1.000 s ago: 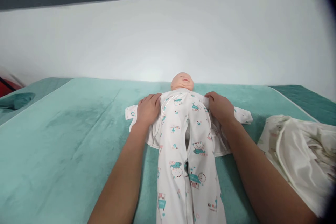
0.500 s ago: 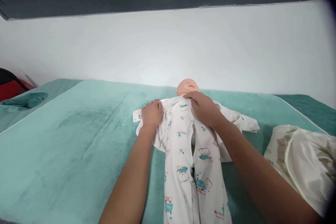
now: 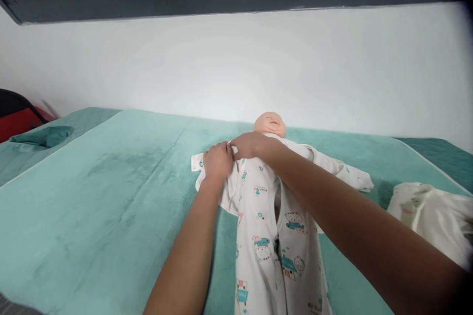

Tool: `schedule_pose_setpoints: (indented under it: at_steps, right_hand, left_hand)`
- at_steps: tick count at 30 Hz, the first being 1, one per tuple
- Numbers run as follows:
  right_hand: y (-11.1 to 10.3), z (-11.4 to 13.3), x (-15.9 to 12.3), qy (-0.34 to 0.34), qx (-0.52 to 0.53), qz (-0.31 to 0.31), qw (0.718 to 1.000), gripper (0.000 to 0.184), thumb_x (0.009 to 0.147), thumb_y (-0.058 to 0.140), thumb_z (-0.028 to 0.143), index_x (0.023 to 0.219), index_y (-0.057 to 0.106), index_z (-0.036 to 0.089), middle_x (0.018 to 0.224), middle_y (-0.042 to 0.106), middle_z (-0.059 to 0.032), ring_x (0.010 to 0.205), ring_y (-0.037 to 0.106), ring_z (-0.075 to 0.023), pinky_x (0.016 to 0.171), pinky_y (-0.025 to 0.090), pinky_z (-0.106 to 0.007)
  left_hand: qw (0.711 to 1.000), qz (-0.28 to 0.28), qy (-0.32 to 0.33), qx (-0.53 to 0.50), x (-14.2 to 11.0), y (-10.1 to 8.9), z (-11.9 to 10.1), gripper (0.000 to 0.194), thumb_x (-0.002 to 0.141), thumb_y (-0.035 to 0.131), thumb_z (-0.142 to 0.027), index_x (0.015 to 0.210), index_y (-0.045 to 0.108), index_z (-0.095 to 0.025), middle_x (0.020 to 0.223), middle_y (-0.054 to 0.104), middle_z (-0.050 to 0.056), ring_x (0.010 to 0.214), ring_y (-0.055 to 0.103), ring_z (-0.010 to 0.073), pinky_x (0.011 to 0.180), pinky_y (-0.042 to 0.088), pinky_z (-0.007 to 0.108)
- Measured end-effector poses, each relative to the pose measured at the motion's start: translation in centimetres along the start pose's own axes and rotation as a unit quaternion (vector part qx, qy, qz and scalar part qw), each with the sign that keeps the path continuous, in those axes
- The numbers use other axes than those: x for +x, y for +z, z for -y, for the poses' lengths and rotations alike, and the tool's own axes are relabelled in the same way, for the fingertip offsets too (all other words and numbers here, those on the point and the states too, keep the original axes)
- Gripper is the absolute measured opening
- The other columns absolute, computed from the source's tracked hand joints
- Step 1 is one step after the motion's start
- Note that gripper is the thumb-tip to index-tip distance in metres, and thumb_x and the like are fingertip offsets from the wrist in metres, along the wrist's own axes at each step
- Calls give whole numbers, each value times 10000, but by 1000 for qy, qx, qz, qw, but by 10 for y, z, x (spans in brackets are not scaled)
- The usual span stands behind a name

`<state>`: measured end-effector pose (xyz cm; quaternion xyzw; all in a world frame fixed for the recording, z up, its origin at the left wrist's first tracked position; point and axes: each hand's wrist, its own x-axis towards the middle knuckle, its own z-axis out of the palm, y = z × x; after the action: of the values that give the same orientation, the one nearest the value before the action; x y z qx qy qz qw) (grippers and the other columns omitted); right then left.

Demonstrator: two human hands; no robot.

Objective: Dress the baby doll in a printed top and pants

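A baby doll (image 3: 271, 123) lies on its back with its head toward the wall. It is dressed in a white baby shirt (image 3: 332, 166) with its sleeves spread, and white printed baby trousers (image 3: 264, 229) with teal bears run toward me. My left hand (image 3: 219, 160) is closed on the shirt near the shoulder on the left. Right beside it, my right hand (image 3: 254, 145) reaches across the doll's chest, its fingers pinching the shirt's edge at that same shoulder. The fingertips of both hands are partly hidden.
The doll rests on a teal bed cover (image 3: 111, 197). A crumpled white cloth (image 3: 432, 211) lies at the right. A black and red item (image 3: 18, 115) is at the far left, near a folded teal cloth (image 3: 44, 136). Behind the bed stands a white wall (image 3: 236, 64).
My right hand has moved left from the doll's upper chest to the shoulder beside my left hand. The left hand has stayed on the shirt. The view has shifted slightly.
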<state>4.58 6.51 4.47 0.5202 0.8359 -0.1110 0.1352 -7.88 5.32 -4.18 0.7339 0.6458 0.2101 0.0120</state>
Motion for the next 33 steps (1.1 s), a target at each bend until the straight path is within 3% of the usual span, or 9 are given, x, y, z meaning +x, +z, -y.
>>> schedule_pose_setpoints:
  at_steps: [5, 9, 12, 17, 22, 26, 29, 33]
  right_hand:
    - [2, -17, -1, -46, 10, -27, 999, 438, 866, 589, 424, 1294, 618, 337, 1196, 713, -42, 1000, 674, -265, 713, 463, -304]
    - [0, -29, -6, -57, 10, -38, 998, 468, 892, 543, 439, 1359, 562, 413, 1273, 679, -7, 1026, 666, -261, 736, 465, -320]
    - [-4, -35, -16, -46, 12, -49, 998, 415, 890, 554, 429, 1300, 615, 412, 1219, 696, -9, 998, 665, -252, 751, 462, -327]
    - [-15, -43, -39, 38, 25, -80, 996, 285, 853, 600, 373, 1107, 729, 357, 1038, 732, -32, 891, 661, -251, 740, 455, -350]
    - [-21, -52, -57, 69, 26, -129, 989, 228, 822, 628, 389, 1011, 751, 351, 936, 733, -35, 825, 647, -256, 709, 446, -365]
    - [-21, -51, -65, 109, 41, -123, 986, 197, 844, 601, 357, 974, 747, 331, 882, 728, -37, 740, 640, -240, 669, 428, -357]
    - [-17, -46, -64, 103, 51, -131, 985, 226, 871, 561, 330, 1018, 731, 328, 927, 736, -33, 731, 643, -226, 644, 412, -338]
    - [-7, -34, -49, 33, 37, -134, 990, 283, 887, 549, 313, 1119, 708, 338, 1096, 732, -20, 868, 661, -230, 673, 413, -322]
  left_hand:
    - [1000, -12, -8, -26, -2, -2, 1, 371, 1013, 291, -294, 981, 655, -234, 1013, 730, 62, 999, 646, 252, 780, 407, 350]
    - [997, -21, -17, -73, -5, -2, 4, 395, 1024, 269, -315, 1025, 657, -242, 1004, 733, 56, 955, 652, 234, 748, 406, 324]
    - [995, -21, -31, -97, -6, -3, 9, 402, 1029, 261, -337, 1038, 653, -251, 1020, 732, 52, 948, 650, 221, 741, 407, 308]
    - [994, 1, -38, -98, -7, -2, 17, 392, 1021, 276, -320, 1018, 661, -246, 1025, 735, 48, 950, 657, 215, 716, 410, 298]
    - [995, 36, -66, -60, -6, -2, 19, 380, 994, 290, -263, 973, 669, -234, 993, 737, 73, 939, 674, 245, 741, 437, 330]
    - [993, 56, -93, -44, -5, -2, 19, 386, 982, 301, -251, 996, 687, -237, 1009, 733, 95, 982, 672, 277, 797, 458, 371]
    - [993, 50, -98, -47, -5, -3, 19, 375, 946, 361, -199, 1210, 626, -233, 1139, 700, 107, 1056, 653, 270, 831, 468, 369]
    - [998, -22, -56, -31, -8, -8, 13, 655, 865, 459, -116, 1503, 337, -202, 1397, 542, 134, 1238, 536, 267, 951, 449, 378]
